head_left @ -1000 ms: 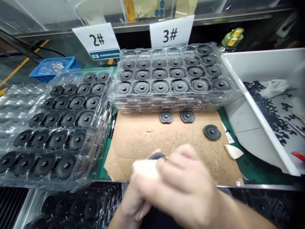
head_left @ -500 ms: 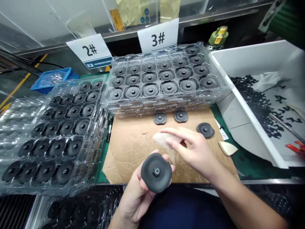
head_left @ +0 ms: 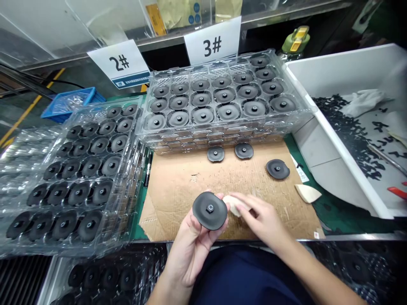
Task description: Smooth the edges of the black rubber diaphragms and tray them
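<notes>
Black disc (head_left: 205,218), head view: the piece is lying over the near edge of the cardboard sheet (head_left: 171,186), its central hub facing up. The left hand (head_left: 197,243) is supporting it from below, the grip closing around its rim with thumb and fingers. The right hand (head_left: 262,218) is pinching a pale pad (head_left: 232,204) just beside the disc's right edge; whether pad and disc are touching cannot be told. On the cardboard, two loose discs (head_left: 216,157) are resting near the front of the stacked clear trays (head_left: 203,134), and a third loose disc (head_left: 272,170) is lying farther right. A second pale pad (head_left: 308,193) is lying at the cardboard's right edge, partly over the green tabletop (head_left: 343,222). A white bin (head_left: 330,152) is standing to the right, containing small dark parts (head_left: 338,123). At left, another clear tray (head_left: 110,220) is holding rows of similar discs.
</notes>
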`<action>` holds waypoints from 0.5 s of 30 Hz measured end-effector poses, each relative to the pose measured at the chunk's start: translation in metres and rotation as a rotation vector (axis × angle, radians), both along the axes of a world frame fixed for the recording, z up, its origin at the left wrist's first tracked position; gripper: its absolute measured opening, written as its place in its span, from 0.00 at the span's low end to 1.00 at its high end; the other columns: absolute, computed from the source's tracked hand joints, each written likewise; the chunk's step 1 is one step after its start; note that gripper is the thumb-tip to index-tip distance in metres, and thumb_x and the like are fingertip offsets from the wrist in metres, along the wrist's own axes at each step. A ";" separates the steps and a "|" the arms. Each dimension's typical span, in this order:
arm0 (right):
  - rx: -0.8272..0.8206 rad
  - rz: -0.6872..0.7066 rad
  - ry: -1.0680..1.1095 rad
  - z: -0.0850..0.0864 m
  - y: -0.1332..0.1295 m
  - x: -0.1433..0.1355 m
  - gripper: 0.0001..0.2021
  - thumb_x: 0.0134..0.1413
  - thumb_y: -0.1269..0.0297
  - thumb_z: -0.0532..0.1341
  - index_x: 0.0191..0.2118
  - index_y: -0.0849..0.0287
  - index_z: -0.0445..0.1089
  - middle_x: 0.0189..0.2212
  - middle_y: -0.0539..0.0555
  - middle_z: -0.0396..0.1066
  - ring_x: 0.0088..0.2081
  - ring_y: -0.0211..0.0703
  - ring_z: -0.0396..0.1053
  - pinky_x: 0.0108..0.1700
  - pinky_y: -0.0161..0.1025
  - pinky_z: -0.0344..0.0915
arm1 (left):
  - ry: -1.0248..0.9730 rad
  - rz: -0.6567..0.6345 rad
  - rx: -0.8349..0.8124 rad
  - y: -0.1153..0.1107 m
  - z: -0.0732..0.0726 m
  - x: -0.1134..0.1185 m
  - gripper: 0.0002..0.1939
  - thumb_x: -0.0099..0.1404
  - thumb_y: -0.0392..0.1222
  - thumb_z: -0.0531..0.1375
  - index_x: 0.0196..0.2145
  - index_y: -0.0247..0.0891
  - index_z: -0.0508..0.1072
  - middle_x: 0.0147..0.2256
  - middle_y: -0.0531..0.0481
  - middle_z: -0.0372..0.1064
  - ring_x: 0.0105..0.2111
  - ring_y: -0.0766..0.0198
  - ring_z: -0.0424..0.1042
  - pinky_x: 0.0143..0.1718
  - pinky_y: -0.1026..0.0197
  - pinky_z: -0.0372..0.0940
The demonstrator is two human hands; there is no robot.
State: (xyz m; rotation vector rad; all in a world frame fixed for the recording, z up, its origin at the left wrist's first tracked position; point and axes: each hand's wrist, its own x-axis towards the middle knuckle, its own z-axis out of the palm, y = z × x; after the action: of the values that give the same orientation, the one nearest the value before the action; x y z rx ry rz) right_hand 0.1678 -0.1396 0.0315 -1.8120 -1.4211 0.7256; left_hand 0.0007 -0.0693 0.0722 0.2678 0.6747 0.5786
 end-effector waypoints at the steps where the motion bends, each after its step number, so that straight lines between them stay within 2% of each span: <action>1: 0.034 -0.061 0.021 0.015 0.005 0.000 0.14 0.61 0.67 0.51 0.51 0.56 0.64 0.41 0.55 0.70 0.41 0.43 0.67 0.40 0.40 0.65 | 0.006 0.009 0.011 -0.001 0.000 0.001 0.24 0.57 0.45 0.60 0.52 0.41 0.66 0.53 0.43 0.64 0.51 0.52 0.66 0.49 0.56 0.64; 3: 0.163 -0.132 0.068 0.044 0.013 -0.006 0.14 0.60 0.68 0.53 0.51 0.55 0.64 0.45 0.53 0.68 0.44 0.41 0.66 0.43 0.37 0.65 | 0.014 0.047 0.047 -0.004 -0.001 0.002 0.27 0.55 0.45 0.62 0.53 0.43 0.64 0.53 0.44 0.65 0.50 0.54 0.66 0.50 0.56 0.63; 4: 0.248 -0.118 0.078 0.057 0.016 -0.013 0.14 0.59 0.70 0.54 0.51 0.56 0.64 0.46 0.53 0.68 0.45 0.41 0.66 0.45 0.37 0.64 | 0.020 0.064 0.057 -0.005 -0.001 0.003 0.29 0.53 0.45 0.63 0.53 0.44 0.64 0.51 0.45 0.66 0.50 0.55 0.66 0.50 0.58 0.63; 6: 0.366 0.018 0.064 0.075 0.018 -0.027 0.15 0.58 0.73 0.53 0.51 0.60 0.64 0.42 0.55 0.69 0.42 0.42 0.66 0.46 0.39 0.63 | 0.040 0.065 0.043 -0.008 -0.002 0.002 0.28 0.51 0.45 0.65 0.50 0.44 0.67 0.48 0.47 0.70 0.49 0.59 0.67 0.49 0.62 0.63; 8: 0.342 0.201 0.060 0.083 0.019 -0.038 0.15 0.58 0.74 0.52 0.50 0.63 0.65 0.37 0.55 0.71 0.37 0.41 0.67 0.42 0.39 0.64 | 0.080 0.055 0.022 -0.008 -0.003 -0.001 0.24 0.50 0.44 0.66 0.47 0.44 0.70 0.45 0.50 0.71 0.47 0.61 0.68 0.48 0.63 0.64; 10: 0.226 0.322 0.069 0.085 0.023 -0.043 0.13 0.58 0.75 0.52 0.47 0.62 0.66 0.35 0.53 0.71 0.34 0.39 0.67 0.38 0.37 0.64 | 0.121 0.085 0.028 -0.008 -0.004 -0.005 0.23 0.48 0.44 0.67 0.44 0.46 0.72 0.45 0.53 0.71 0.46 0.61 0.70 0.46 0.63 0.65; 12: 0.187 0.326 0.024 0.086 0.032 -0.046 0.12 0.58 0.73 0.52 0.46 0.61 0.67 0.35 0.53 0.70 0.34 0.39 0.66 0.38 0.37 0.63 | 0.147 0.115 0.050 -0.007 -0.004 -0.008 0.23 0.48 0.43 0.67 0.43 0.46 0.72 0.43 0.54 0.72 0.44 0.63 0.71 0.42 0.67 0.66; 15: 0.325 0.239 -0.076 0.087 0.042 -0.050 0.14 0.60 0.71 0.50 0.49 0.66 0.65 0.35 0.57 0.70 0.36 0.43 0.66 0.40 0.42 0.63 | 0.113 0.093 0.056 -0.006 -0.002 -0.012 0.20 0.50 0.44 0.66 0.43 0.43 0.73 0.41 0.52 0.74 0.43 0.65 0.71 0.39 0.72 0.66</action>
State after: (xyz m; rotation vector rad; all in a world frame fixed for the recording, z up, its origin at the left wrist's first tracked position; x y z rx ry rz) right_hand 0.1179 -0.0973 0.1183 -1.4486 -1.7157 0.5095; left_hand -0.0112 -0.0753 0.0706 0.3241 0.7839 0.6753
